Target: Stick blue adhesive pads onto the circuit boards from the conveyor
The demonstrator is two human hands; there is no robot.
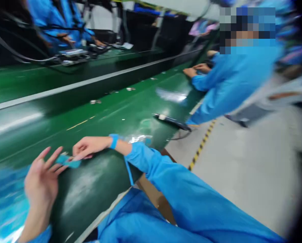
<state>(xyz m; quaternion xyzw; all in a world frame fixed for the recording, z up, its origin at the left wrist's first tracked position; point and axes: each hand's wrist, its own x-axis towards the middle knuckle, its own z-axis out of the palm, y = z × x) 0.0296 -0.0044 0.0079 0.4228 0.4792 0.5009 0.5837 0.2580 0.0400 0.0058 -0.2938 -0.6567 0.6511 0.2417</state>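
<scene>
Between my two hands is a small teal piece (74,163) with a pale bit at its upper edge. My right hand (89,147), with a blue band round the wrist, pinches this piece between thumb and finger. Reaching in from the lower left, my left hand (43,179) has its fingers spread, with the fingertips at the piece's left end. Blur hides whether those fingertips grip it. Both hands are over the near edge of the green work surface (118,125). A blue, shiny plastic sheet or bag (6,199) lies beside my left hand.
A dark pen-like tool (172,121) with a cable lies right of centre. Small metallic parts (95,101) form a row along a dark raised ledge. A person in blue (232,81) works at the right; another sits across the line, behind cables and a device (73,55).
</scene>
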